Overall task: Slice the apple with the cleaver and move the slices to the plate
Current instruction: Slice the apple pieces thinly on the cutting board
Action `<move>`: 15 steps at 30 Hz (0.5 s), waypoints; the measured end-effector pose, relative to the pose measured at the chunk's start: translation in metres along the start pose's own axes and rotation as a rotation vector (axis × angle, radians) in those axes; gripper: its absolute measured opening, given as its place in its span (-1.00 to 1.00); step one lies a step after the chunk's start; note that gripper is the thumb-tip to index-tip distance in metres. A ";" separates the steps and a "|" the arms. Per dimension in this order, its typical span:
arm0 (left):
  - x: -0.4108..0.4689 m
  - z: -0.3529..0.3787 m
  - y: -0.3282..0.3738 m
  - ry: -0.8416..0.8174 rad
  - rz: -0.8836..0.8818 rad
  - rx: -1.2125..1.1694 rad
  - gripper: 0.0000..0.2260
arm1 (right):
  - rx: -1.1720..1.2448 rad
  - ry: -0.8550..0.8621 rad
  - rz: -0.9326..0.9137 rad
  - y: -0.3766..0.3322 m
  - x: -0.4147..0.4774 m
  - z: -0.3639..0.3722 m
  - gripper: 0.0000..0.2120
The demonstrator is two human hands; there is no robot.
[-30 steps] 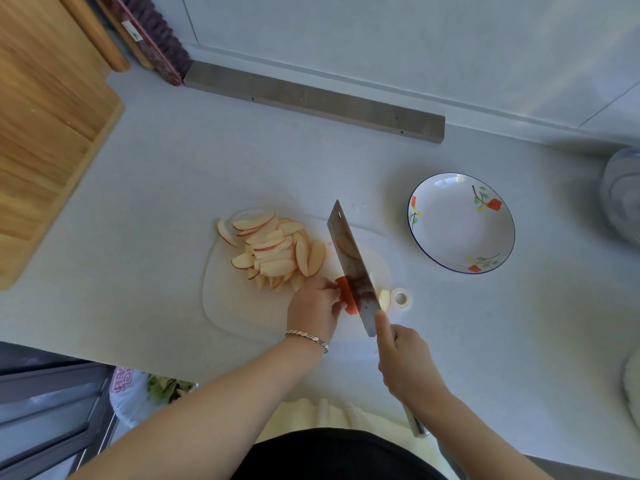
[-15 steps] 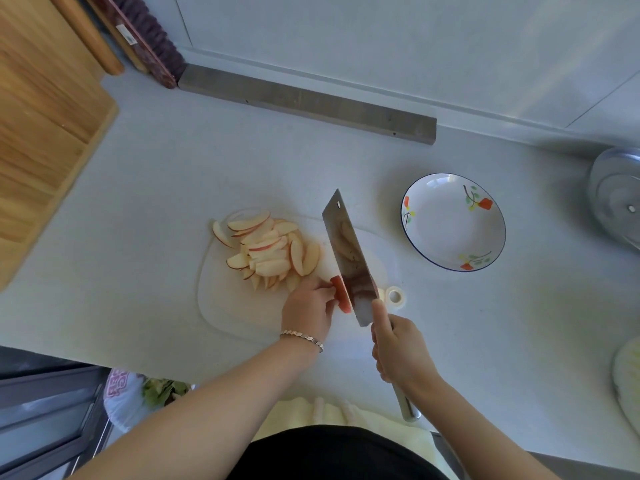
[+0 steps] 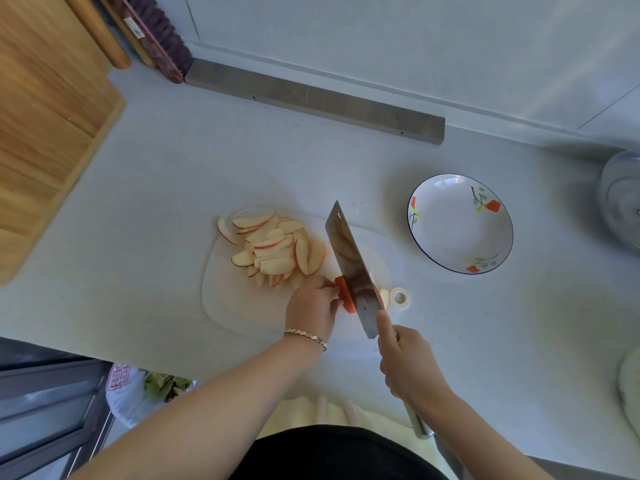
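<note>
Curled fingers of the left hand [image 3: 313, 308] pinch a red-skinned apple piece [image 3: 344, 298] and steady it against the left face of the cleaver [image 3: 350, 268]. The right hand [image 3: 408, 365] grips the cleaver's handle, forefinger stretched along the back of the blade. The blade stands on edge over the near right part of a translucent cutting board [image 3: 242, 308], its tip pointing away from the person. A pale bit of apple shows just right of the blade. A bracelet [image 3: 306, 336] circles the left wrist. A heap of cut slices [image 3: 273, 251] lies at the far left of the cutting board, just beside the left hand. The flower-painted plate [image 3: 460, 233] sits on the pale counter [image 3: 173, 174] to the right, apart from the cutting board. A wooden board [image 3: 45, 116] lies at far left and a grey metal bar [image 3: 311, 98] runs along the wall.
</note>
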State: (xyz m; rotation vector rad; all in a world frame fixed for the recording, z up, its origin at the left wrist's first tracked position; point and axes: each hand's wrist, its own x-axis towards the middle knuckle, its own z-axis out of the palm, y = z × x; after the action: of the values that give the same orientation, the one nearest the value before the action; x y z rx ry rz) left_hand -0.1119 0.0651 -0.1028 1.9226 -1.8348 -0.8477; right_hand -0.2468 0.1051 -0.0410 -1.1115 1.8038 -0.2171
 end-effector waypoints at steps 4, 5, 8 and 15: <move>0.001 0.002 0.000 0.008 -0.004 0.005 -0.85 | -0.009 -0.006 -0.003 0.002 -0.002 -0.001 -0.52; 0.001 0.002 0.000 0.002 -0.009 0.006 -0.85 | -0.016 -0.006 -0.004 0.001 -0.001 -0.001 -0.52; 0.002 0.002 0.000 -0.018 -0.022 0.008 -0.84 | -0.043 -0.006 -0.004 -0.003 0.006 0.001 -0.51; 0.003 0.000 -0.001 -0.022 -0.032 -0.006 -0.85 | 0.044 -0.016 0.043 -0.002 0.021 0.009 -0.52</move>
State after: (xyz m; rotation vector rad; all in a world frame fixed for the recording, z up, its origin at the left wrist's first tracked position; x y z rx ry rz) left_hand -0.1116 0.0621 -0.1042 1.9515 -1.8169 -0.8872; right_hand -0.2408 0.0911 -0.0577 -1.0402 1.7989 -0.2210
